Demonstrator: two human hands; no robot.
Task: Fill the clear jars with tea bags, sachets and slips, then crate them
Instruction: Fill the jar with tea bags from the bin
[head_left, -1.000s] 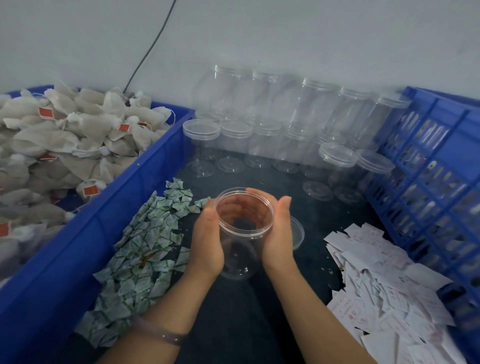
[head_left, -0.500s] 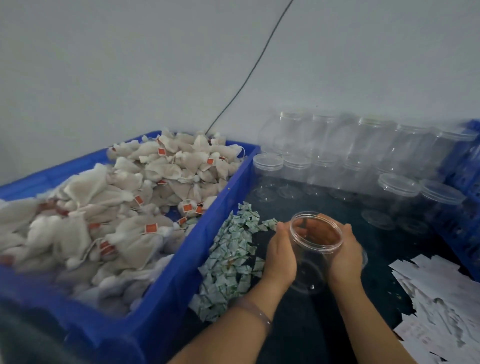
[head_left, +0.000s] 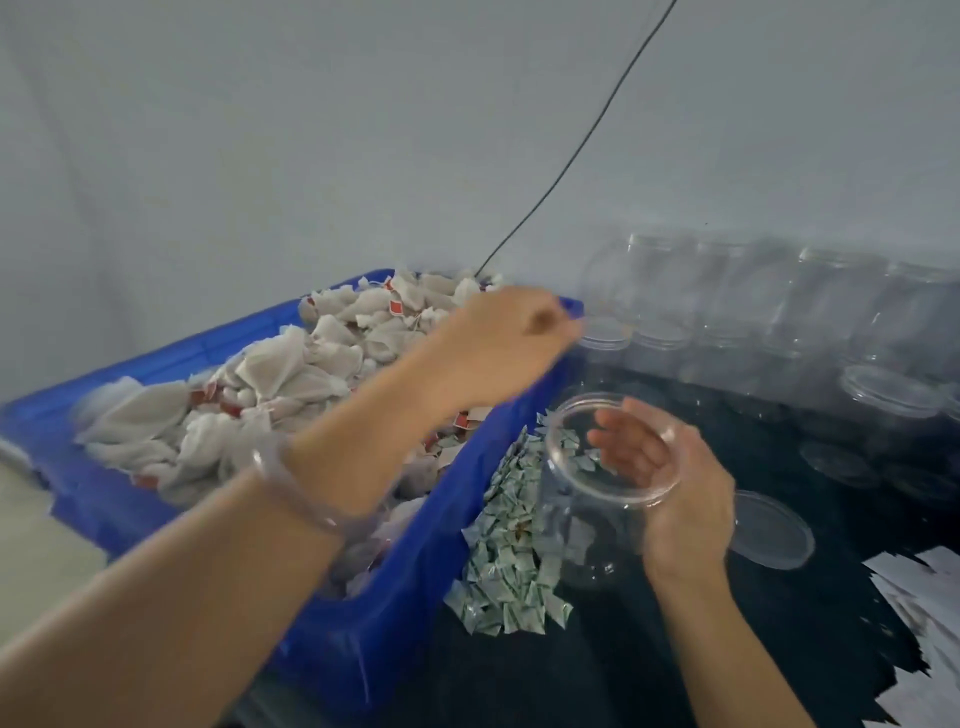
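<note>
My right hand (head_left: 685, 499) grips an open, empty clear jar (head_left: 576, 530) by its far side, fingers showing through the plastic, and tilts its mouth to the left. My left hand (head_left: 498, 348) hovers, blurred, over the far right end of the tea bags (head_left: 291, 374) heaped in a blue bin (head_left: 405, 613); its fingers are loosely curled and nothing shows in them. Green-and-white sachets (head_left: 509, 571) lie in a pile between the bin and the jar. White paper slips (head_left: 930, 597) lie at the right edge.
A loose clear lid (head_left: 769, 530) lies on the dark tabletop just right of the held jar. Several lidded empty jars (head_left: 727, 301) are stacked in rows against the back wall. A black cable (head_left: 571, 156) runs down the wall behind the bin.
My left hand has let go of the jar and risen left over the tea bag bin. The right hand now holds the jar alone, tilted. The view has swung left.
</note>
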